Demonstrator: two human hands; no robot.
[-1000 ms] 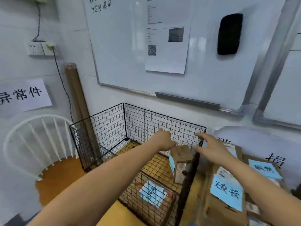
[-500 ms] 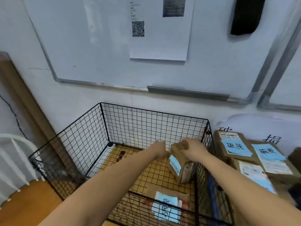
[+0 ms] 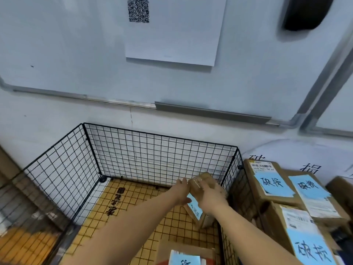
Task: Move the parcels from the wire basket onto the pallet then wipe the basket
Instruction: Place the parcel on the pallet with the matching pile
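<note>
Hands close around one small brown cardboard parcel [image 3: 200,185] at the right back corner of the black wire basket [image 3: 133,150]: our left hand [image 3: 182,190] presses its left side, our right hand [image 3: 212,196] covers its top. It seems light, stiff, with slippery tape; we hold opposite sides.

The right hand [image 3: 211,196] covers much of the small parcel [image 3: 202,183], which looks blurred. The bottom edge cuts off another parcel [image 3: 183,254].
</note>
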